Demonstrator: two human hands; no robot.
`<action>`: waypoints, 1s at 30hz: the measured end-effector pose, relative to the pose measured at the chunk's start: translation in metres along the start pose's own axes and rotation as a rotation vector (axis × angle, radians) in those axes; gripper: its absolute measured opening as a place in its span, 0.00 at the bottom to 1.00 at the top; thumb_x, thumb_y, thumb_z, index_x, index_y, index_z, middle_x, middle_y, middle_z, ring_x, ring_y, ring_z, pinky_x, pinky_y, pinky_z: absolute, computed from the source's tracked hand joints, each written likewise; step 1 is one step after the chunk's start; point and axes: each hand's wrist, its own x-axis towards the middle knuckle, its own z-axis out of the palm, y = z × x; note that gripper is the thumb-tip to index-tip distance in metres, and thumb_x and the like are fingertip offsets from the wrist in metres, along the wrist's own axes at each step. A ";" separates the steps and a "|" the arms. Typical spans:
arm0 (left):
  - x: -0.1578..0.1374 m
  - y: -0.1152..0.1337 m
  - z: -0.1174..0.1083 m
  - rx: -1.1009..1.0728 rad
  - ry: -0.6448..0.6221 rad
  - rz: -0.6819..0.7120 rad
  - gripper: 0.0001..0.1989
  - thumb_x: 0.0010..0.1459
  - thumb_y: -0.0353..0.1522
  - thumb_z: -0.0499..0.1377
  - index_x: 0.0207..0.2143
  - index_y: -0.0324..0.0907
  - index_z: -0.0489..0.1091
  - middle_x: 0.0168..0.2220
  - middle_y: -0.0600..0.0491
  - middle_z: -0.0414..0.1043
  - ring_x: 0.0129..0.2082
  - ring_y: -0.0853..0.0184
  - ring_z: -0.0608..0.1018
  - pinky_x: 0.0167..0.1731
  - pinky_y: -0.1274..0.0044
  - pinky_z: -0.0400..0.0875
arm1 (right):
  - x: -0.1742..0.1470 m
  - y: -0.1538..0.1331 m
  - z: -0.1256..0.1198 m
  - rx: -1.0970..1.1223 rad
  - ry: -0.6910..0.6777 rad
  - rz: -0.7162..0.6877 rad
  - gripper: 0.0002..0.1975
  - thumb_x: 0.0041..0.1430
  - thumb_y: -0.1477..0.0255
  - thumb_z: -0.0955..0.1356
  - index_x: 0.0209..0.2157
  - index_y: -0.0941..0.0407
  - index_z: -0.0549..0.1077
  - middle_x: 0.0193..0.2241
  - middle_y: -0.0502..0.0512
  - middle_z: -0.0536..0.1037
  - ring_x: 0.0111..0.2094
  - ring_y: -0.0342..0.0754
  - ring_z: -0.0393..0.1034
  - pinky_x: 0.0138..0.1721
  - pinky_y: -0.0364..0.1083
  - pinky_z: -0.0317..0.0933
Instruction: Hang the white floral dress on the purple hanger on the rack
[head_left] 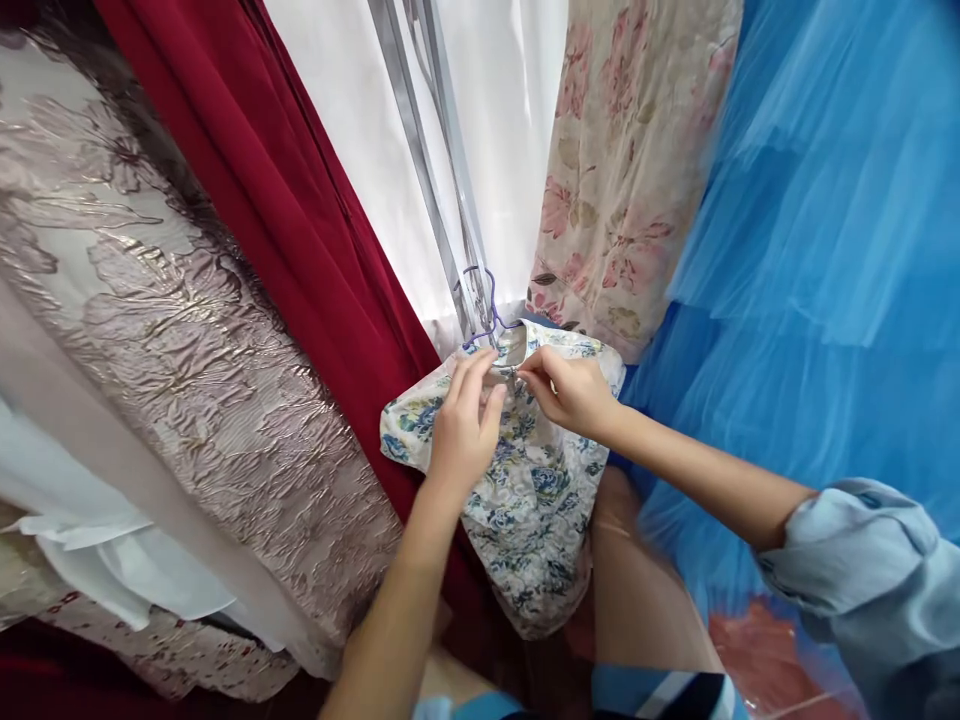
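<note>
A short-sleeved white blouse (pixel 551 485) with blue and yellow flowers hangs in front of me on a purple hanger (pixel 491 305). My right hand (pixel 574 390) pinches the front of its neckline between thumb and fingertips; whatever small part lies in the pinch is hidden. On the other side of the neckline is my left hand (pixel 466 420), its fingers stretched out against the collar edge and its thumb apart from them. The hanger's hook sits by the lower end of some grey metal bars (pixel 442 150).
To the left hang a dark red cloth (pixel 277 200) and a shiny embossed floral fabric (pixel 195 320). White cloth (pixel 330 60) is behind the bars. At right are a pink-flowered fabric (pixel 622 180) and a layered blue tulle dress (pixel 810 220). My legs (pixel 637 580) are below.
</note>
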 end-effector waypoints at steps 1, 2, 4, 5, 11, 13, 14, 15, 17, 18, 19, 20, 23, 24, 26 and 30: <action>0.014 -0.004 0.000 0.010 -0.053 0.025 0.12 0.68 0.32 0.52 0.51 0.41 0.69 0.47 0.46 0.72 0.46 0.63 0.74 0.45 0.73 0.69 | 0.000 0.003 0.000 -0.009 0.008 0.003 0.07 0.69 0.69 0.61 0.39 0.56 0.67 0.27 0.52 0.78 0.25 0.44 0.71 0.27 0.42 0.54; 0.024 -0.006 0.002 0.020 -0.084 0.039 0.10 0.68 0.33 0.52 0.45 0.40 0.71 0.40 0.48 0.74 0.42 0.64 0.75 0.43 0.74 0.69 | -0.001 0.006 0.001 -0.019 0.014 0.010 0.07 0.69 0.69 0.61 0.39 0.56 0.67 0.27 0.52 0.78 0.25 0.44 0.72 0.26 0.42 0.54; 0.034 -0.004 0.008 0.026 -0.064 0.026 0.08 0.66 0.33 0.54 0.36 0.40 0.71 0.31 0.52 0.72 0.33 0.67 0.75 0.37 0.76 0.68 | -0.003 0.010 0.006 -0.039 0.038 0.035 0.07 0.69 0.69 0.61 0.38 0.56 0.67 0.26 0.53 0.79 0.24 0.45 0.72 0.25 0.43 0.54; 0.037 -0.001 0.011 0.019 -0.023 0.004 0.08 0.66 0.33 0.55 0.35 0.40 0.71 0.30 0.53 0.72 0.31 0.68 0.74 0.34 0.77 0.68 | -0.004 0.012 0.010 -0.046 0.059 0.053 0.07 0.68 0.69 0.61 0.38 0.56 0.67 0.26 0.53 0.79 0.24 0.46 0.72 0.25 0.43 0.53; 0.054 0.004 0.010 -0.118 0.290 -0.148 0.08 0.64 0.34 0.57 0.33 0.39 0.70 0.26 0.56 0.69 0.26 0.71 0.73 0.28 0.81 0.67 | -0.022 0.007 0.043 -0.009 0.084 0.137 0.08 0.69 0.69 0.59 0.38 0.57 0.67 0.29 0.56 0.80 0.26 0.48 0.75 0.27 0.44 0.56; 0.059 -0.013 -0.006 -0.094 0.395 -0.174 0.07 0.63 0.34 0.57 0.34 0.39 0.69 0.27 0.56 0.69 0.27 0.71 0.74 0.29 0.81 0.68 | -0.036 0.006 0.049 0.012 0.020 0.110 0.08 0.69 0.70 0.59 0.37 0.57 0.66 0.28 0.56 0.80 0.26 0.48 0.75 0.27 0.44 0.56; 0.059 -0.026 -0.016 -0.061 0.437 -0.187 0.07 0.62 0.34 0.57 0.34 0.39 0.70 0.28 0.55 0.70 0.28 0.71 0.74 0.30 0.80 0.69 | -0.043 0.006 0.050 0.025 -0.013 0.099 0.08 0.69 0.70 0.59 0.37 0.57 0.66 0.28 0.56 0.80 0.26 0.48 0.75 0.27 0.44 0.57; 0.057 -0.042 -0.026 -0.018 0.459 -0.206 0.07 0.62 0.34 0.58 0.35 0.39 0.70 0.29 0.55 0.70 0.29 0.71 0.74 0.32 0.80 0.70 | -0.050 0.007 0.050 0.036 -0.042 0.096 0.08 0.69 0.70 0.59 0.37 0.57 0.66 0.28 0.56 0.80 0.27 0.48 0.75 0.27 0.44 0.57; 0.047 -0.076 -0.044 0.045 0.506 -0.259 0.07 0.60 0.35 0.58 0.34 0.39 0.69 0.29 0.55 0.70 0.30 0.70 0.74 0.34 0.79 0.70 | -0.064 0.007 0.048 0.048 -0.101 0.110 0.08 0.70 0.71 0.59 0.37 0.57 0.66 0.28 0.55 0.80 0.27 0.47 0.75 0.27 0.43 0.57; 0.039 -0.093 -0.051 0.042 0.541 -0.306 0.08 0.59 0.36 0.58 0.34 0.39 0.68 0.30 0.55 0.70 0.31 0.69 0.74 0.35 0.78 0.71 | -0.070 0.006 0.047 0.051 -0.139 0.114 0.08 0.70 0.71 0.59 0.37 0.57 0.66 0.28 0.55 0.80 0.27 0.47 0.75 0.27 0.43 0.56; 0.029 -0.109 -0.055 0.013 0.585 -0.369 0.09 0.59 0.37 0.58 0.34 0.39 0.66 0.30 0.55 0.69 0.31 0.69 0.74 0.35 0.77 0.71 | -0.075 0.005 0.046 0.053 -0.184 0.113 0.09 0.70 0.71 0.59 0.37 0.57 0.66 0.28 0.55 0.79 0.27 0.47 0.75 0.27 0.43 0.55; 0.019 -0.124 -0.057 -0.040 0.632 -0.447 0.10 0.58 0.38 0.57 0.34 0.40 0.65 0.31 0.55 0.68 0.32 0.69 0.74 0.36 0.77 0.71 | -0.079 0.004 0.045 0.053 -0.232 0.110 0.09 0.70 0.71 0.58 0.37 0.57 0.66 0.27 0.55 0.79 0.26 0.48 0.75 0.26 0.43 0.55; -0.015 -0.151 -0.047 -0.193 0.610 -0.658 0.13 0.55 0.41 0.56 0.32 0.41 0.61 0.28 0.57 0.65 0.28 0.71 0.71 0.32 0.78 0.70 | -0.091 -0.001 0.046 0.048 -0.387 0.125 0.10 0.70 0.71 0.58 0.39 0.58 0.67 0.26 0.56 0.79 0.27 0.49 0.75 0.27 0.44 0.54; -0.026 -0.153 -0.040 -0.233 0.532 -0.701 0.14 0.53 0.42 0.57 0.30 0.41 0.62 0.26 0.57 0.65 0.26 0.71 0.71 0.30 0.78 0.70 | -0.095 -0.002 0.047 0.039 -0.444 0.148 0.10 0.70 0.71 0.57 0.40 0.58 0.68 0.27 0.57 0.79 0.28 0.49 0.75 0.27 0.44 0.54; -0.045 -0.148 -0.024 -0.315 0.315 -0.748 0.16 0.50 0.43 0.61 0.28 0.39 0.65 0.24 0.55 0.68 0.24 0.69 0.72 0.28 0.76 0.71 | -0.102 -0.003 0.047 0.030 -0.566 0.215 0.10 0.69 0.71 0.58 0.42 0.59 0.69 0.28 0.58 0.80 0.28 0.51 0.75 0.27 0.44 0.55; -0.057 -0.107 0.009 -0.459 -0.055 -0.706 0.16 0.51 0.42 0.64 0.32 0.37 0.73 0.31 0.49 0.76 0.33 0.64 0.78 0.39 0.71 0.74 | -0.103 0.005 0.044 0.288 -0.708 0.335 0.18 0.65 0.70 0.64 0.55 0.59 0.66 0.31 0.56 0.81 0.30 0.51 0.75 0.30 0.44 0.59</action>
